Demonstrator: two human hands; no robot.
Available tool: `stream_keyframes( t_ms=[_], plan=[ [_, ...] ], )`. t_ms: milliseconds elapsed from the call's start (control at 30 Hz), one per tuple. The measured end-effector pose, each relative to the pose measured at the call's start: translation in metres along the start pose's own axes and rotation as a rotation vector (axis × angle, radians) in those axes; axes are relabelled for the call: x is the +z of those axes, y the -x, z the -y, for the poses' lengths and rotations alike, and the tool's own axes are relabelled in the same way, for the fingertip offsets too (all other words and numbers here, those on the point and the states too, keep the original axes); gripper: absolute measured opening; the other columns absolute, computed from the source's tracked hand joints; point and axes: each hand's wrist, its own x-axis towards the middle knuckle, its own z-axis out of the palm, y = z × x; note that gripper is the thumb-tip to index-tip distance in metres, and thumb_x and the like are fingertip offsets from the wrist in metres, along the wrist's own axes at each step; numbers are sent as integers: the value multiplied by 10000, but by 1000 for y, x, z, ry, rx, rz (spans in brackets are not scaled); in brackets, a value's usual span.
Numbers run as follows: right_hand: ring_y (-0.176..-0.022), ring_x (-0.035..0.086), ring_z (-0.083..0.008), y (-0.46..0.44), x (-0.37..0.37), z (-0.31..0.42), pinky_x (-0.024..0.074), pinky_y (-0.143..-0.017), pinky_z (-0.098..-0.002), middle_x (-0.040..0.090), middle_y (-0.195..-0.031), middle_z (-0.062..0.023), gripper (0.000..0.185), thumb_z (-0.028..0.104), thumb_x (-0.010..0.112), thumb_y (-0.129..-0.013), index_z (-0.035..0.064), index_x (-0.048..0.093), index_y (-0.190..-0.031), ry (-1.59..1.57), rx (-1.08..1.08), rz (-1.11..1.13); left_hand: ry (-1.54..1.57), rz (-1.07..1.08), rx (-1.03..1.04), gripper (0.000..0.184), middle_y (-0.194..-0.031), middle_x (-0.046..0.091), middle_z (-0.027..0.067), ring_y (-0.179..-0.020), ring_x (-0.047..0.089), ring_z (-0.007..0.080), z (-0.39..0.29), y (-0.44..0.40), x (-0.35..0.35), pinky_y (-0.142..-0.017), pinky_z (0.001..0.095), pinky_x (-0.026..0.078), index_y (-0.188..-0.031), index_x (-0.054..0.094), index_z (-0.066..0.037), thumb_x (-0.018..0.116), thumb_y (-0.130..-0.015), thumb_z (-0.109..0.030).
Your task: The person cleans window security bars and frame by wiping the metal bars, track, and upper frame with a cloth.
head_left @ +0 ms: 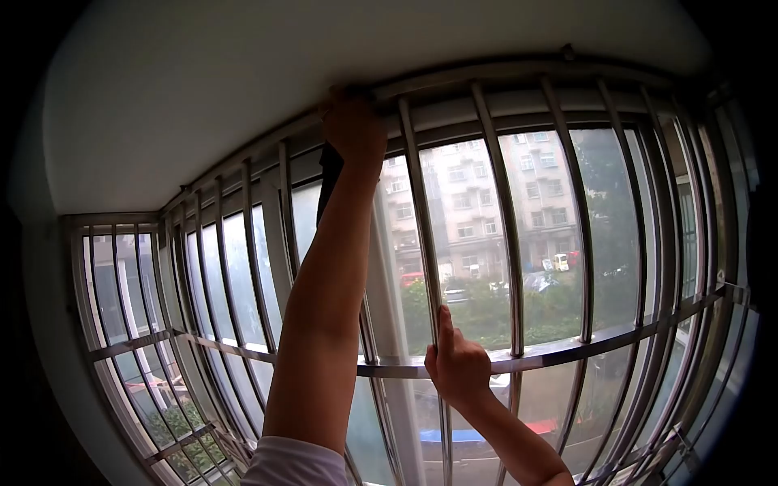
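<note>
My left hand (354,125) is raised to the top rail (442,81) of a metal window grille, close under the ceiling. Its fingers are in shadow and curl around a dark cloth (327,182), part of which hangs down behind my forearm. Lower down, my right hand (460,366) is closed around an upright bar (423,219) where it meets the horizontal crossbar (559,354). The right index finger points up along that bar.
Glass window panes (462,243) stand behind the bars. On the left, the grille turns a corner into a narrower barred window (121,283). The pale ceiling (203,89) is low overhead. Outside are a building (486,190), greenery and parked vehicles.
</note>
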Motion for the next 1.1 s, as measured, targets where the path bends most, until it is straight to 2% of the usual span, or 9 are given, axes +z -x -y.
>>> stream_keyframes(
  t_ms=[100, 300, 333, 467, 533, 733, 833, 900, 1100],
  plan=[
    [-531, 569, -294, 1, -1, 1, 475, -492, -403, 561, -746, -150, 704, 160, 571, -815, -73, 257, -1400, -20, 41, 70, 171, -109, 136, 139, -1012, 587, 134, -859, 600, 344, -35, -3, 8, -686, 419, 525, -842, 684, -106, 633, -712, -116],
    [-536, 571, -302, 2, -2, -1, 476, -494, -404, 566, -758, -160, 716, 172, 579, -819, -65, 245, -1406, -59, 43, 80, 508, -166, 147, 158, -992, 595, 142, -880, 600, 362, -121, -8, 9, -712, 407, 522, -827, 666, -80, 626, -674, -76],
    [-547, 579, -311, 2, -3, -2, 480, -501, -408, 581, -785, -174, 710, 175, 579, -826, -61, 246, -1407, -87, 41, 87, 527, -206, 153, 76, -968, 602, 116, -901, 603, 329, -130, -12, 9, -706, 384, 537, -707, 678, -70, 620, -661, -87],
    [-562, 590, -319, 1, -5, -3, 485, -512, -412, 596, -816, -187, 710, 175, 578, -829, -59, 241, -1409, -102, 41, 105, 253, -137, 195, 54, -980, 605, 91, -840, 627, 310, -127, -13, 2, -666, 379, 540, -729, 674, -108, 635, -701, -133],
    [-580, 600, -326, 2, -6, -2, 490, -523, -415, 606, -846, -201, 716, 176, 579, -829, -58, 235, -1412, -118, 45, 109, 159, 15, 174, 81, -974, 601, 78, -756, 645, 292, -102, -7, -2, -634, 377, 542, -798, 674, -124, 630, -751, -172],
    [-550, 579, -305, 3, 0, -1, 483, -514, -412, 575, -772, -167, 709, 172, 581, -825, -66, 247, -1403, -72, 56, 93, 122, -84, 167, 133, -953, 592, 106, -737, 637, 318, -32, 2, -3, -645, 391, 536, -866, 667, -98, 618, -764, -169],
    [-535, 567, -294, 3, -1, 1, 480, -505, -407, 556, -741, -150, 711, 168, 581, -822, -69, 245, -1402, -54, 33, 50, 230, -105, 128, 140, -991, 580, 148, -802, 614, 355, -46, 1, 2, -679, 414, 527, -852, 662, -74, 629, -720, -108],
    [-537, 570, -291, 2, -4, 0, 481, -503, -404, 553, -738, -148, 717, 170, 581, -823, -67, 236, -1405, -42, 29, 51, 295, -194, 305, 188, -895, 629, 133, -949, 589, 314, -64, -7, 25, -718, 423, 509, -937, 672, -120, 601, -766, -149],
    [-586, 604, -328, 1, -7, -2, 498, -530, -413, 593, -815, -191, 737, 183, 586, -833, -62, 206, -1415, -98, 45, 135, 294, 45, 189, 115, -941, 609, 124, -896, 613, 342, -115, -13, -1, -724, 404, 533, -810, 677, -87, 642, -704, -110]
  ],
)
